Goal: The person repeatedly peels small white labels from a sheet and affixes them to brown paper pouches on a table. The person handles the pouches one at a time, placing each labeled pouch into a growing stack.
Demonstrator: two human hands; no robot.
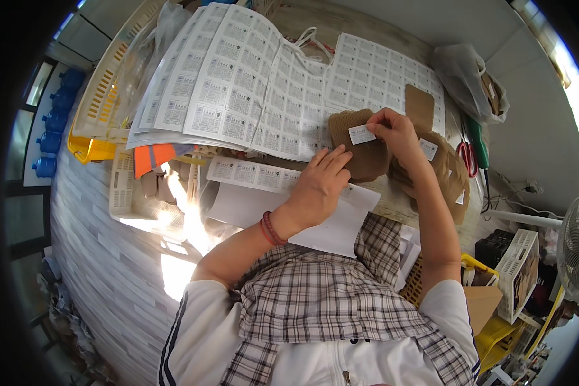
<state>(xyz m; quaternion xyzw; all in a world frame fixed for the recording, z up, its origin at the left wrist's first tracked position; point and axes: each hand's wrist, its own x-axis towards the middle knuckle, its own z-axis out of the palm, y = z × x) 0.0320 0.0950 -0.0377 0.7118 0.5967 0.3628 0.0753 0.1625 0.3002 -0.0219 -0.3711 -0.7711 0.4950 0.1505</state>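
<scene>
A flat brown piece (365, 157) with rounded edges and a ribbed, knit-like upper part lies in front of me on the table. The fingers of my left hand (323, 183) are stretched out flat against its left edge. My right hand (397, 134) pinches the corner of a small white label (360, 134) over the upper part of this piece. Whether the label is fully stuck down, I cannot tell. To the right lies an overlapping pile of similar brown pieces (439, 164), several bearing white labels.
Large printed label sheets (235, 77) cover the table's left and middle, with another sheet (373, 67) behind. A partly bare label sheet (283, 209) hangs toward my lap. Red-handled scissors (468, 158), a green-handled tool (478, 145) and a plastic bag (466, 80) are at right.
</scene>
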